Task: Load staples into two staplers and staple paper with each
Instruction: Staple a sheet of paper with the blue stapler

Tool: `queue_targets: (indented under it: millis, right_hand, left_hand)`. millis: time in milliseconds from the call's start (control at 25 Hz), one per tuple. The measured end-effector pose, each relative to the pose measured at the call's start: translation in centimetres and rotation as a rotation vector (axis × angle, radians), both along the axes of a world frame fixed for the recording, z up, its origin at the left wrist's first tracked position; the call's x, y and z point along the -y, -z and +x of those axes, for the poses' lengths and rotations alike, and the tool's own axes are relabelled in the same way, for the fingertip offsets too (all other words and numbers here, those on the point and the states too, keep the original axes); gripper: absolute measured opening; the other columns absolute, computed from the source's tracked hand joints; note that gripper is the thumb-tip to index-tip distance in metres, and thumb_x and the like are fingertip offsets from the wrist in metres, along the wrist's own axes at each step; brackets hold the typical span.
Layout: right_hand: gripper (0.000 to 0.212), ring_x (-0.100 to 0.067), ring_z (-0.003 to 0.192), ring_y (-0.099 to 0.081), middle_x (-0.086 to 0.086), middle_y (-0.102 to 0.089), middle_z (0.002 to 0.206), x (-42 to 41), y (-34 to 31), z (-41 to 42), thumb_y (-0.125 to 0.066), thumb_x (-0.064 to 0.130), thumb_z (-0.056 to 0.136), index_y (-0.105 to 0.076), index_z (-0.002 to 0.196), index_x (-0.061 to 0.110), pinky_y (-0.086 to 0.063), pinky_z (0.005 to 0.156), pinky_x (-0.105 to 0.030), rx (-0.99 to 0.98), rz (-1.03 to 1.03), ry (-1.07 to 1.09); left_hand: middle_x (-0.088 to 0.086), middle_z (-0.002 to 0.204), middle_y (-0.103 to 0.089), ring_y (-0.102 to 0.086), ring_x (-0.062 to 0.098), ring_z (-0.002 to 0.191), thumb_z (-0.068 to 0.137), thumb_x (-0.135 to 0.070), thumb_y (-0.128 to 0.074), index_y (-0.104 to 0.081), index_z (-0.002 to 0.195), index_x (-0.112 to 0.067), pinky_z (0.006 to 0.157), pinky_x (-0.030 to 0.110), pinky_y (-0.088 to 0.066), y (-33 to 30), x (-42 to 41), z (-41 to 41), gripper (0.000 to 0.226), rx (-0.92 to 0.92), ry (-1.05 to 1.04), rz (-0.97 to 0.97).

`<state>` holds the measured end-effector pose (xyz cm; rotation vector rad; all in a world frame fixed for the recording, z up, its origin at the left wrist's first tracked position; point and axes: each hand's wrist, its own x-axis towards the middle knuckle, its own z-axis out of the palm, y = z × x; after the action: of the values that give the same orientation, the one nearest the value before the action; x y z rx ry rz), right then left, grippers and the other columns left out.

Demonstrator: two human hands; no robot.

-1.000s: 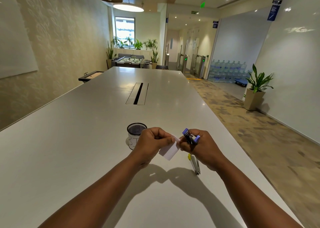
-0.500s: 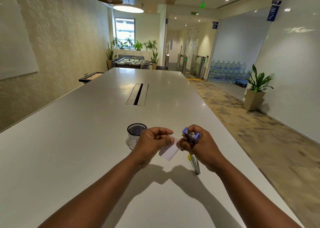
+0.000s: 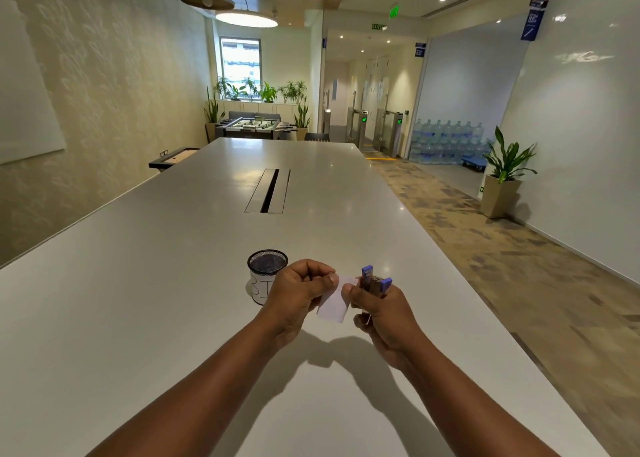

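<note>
Whiteboard (image 3: 24, 85) on far left wall, partly cut off by the frame edge. Long white desk (image 3: 138, 283) runs away from camera, dark cable slot (image 3: 268, 190) set in its middle. Black mesh cup (image 3: 266, 275) stands upright on desk, paper label with dark marks on its lower side; contents not readable. Cup sits just left of and behind the left hand (image 3: 298, 293), the hand overlapping its lower right edge.

Left hand grip: fingers curled, thumb and forefinger pinching the left side of a small white paper slip (image 3: 334, 302), held above the desk. Slip hangs between the two hands, tilted, lower corner free.

Right hand (image 3: 384, 314) grip: fingers curled round a small stapler (image 3: 373, 281) with blue-purple ends, the two ends sticking up past the knuckles and spread in a V. Right thumb lies on the right edge of the slip. Whether the slip sits inside the stapler mouth cannot be told. A thin pale sliver shows just under the right hand's fingers; too small to identify.

Both forearms come in from the bottom edge, shadows on the desk below them.

Background: foosball table (image 3: 255, 127) and potted plants past the far desk end, stacked water bottles (image 3: 446, 141) right of centre, potted plant (image 3: 502, 179) on the floor by the right wall.
</note>
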<state>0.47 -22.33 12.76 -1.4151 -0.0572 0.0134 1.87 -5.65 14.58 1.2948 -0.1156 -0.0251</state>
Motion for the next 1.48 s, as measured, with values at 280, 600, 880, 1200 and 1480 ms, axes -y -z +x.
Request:
queue_targets:
  millis: [280,600,880,1200,1480]
  right_hand:
    - [0.010,-0.022,0.071,-0.051,-0.012,-0.064,0.080,-1.1,0.1,0.2,-0.069,0.013,0.094,-0.072,0.087,0.006,-0.041,0.059,-0.031,-0.028,0.069,0.189]
    - [0.034,-0.023,0.067,-0.051,-0.014,-0.062,0.076,-0.6,0.7,-0.2,-0.069,0.031,0.095,-0.068,0.091,-0.003,-0.038,0.055,-0.030,0.027,-0.064,0.065]
    - [0.027,-0.016,0.059,-0.044,0.007,-0.052,0.060,-0.4,1.2,-0.1,-0.066,0.025,0.097,-0.059,0.078,0.008,-0.037,0.061,-0.033,0.111,-0.304,0.190]
    - [0.025,-0.008,0.052,-0.042,0.002,-0.053,0.062,1.2,-1.3,-0.9,-0.064,0.016,0.096,-0.059,0.074,0.007,-0.036,0.055,-0.023,0.201,-0.621,-0.039]
    - [0.016,-0.004,0.050,-0.041,0.011,-0.055,0.059,1.4,-1.4,-1.1,-0.062,0.012,0.097,-0.063,0.082,0.010,-0.034,0.051,-0.016,0.146,-0.545,-0.090]
  left_hand:
    - [0.003,0.078,-0.072,-0.067,0.017,0.075,0.087,0.004,-0.070,-0.069,0.083,-0.009,0.071,0.029,-0.056,1.1,1.0,0.1,0.013,0.014,-0.106,-0.027]
    - [0.003,0.078,-0.071,-0.064,0.023,0.080,0.087,0.003,-0.071,-0.069,0.082,-0.011,0.079,0.039,-0.053,1.3,1.3,-0.2,0.015,-0.030,-0.139,-0.086]
    - [0.004,0.076,-0.068,-0.061,0.019,0.073,0.088,-0.001,-0.071,-0.069,0.084,-0.012,0.069,0.026,-0.053,1.6,1.6,-0.6,0.012,-0.016,-0.196,0.022]
    - [-0.004,0.076,-0.073,-0.063,0.000,0.064,0.091,-0.018,-0.072,-0.077,0.087,-0.014,0.063,0.017,-0.047,0.2,0.9,-0.7,0.007,0.044,0.024,0.434]
    - [0.004,0.074,-0.065,-0.055,0.017,0.067,0.092,-0.018,-0.062,-0.069,0.084,-0.006,0.060,0.029,-0.043,1.0,1.8,-0.6,0.016,0.028,-0.159,0.420]
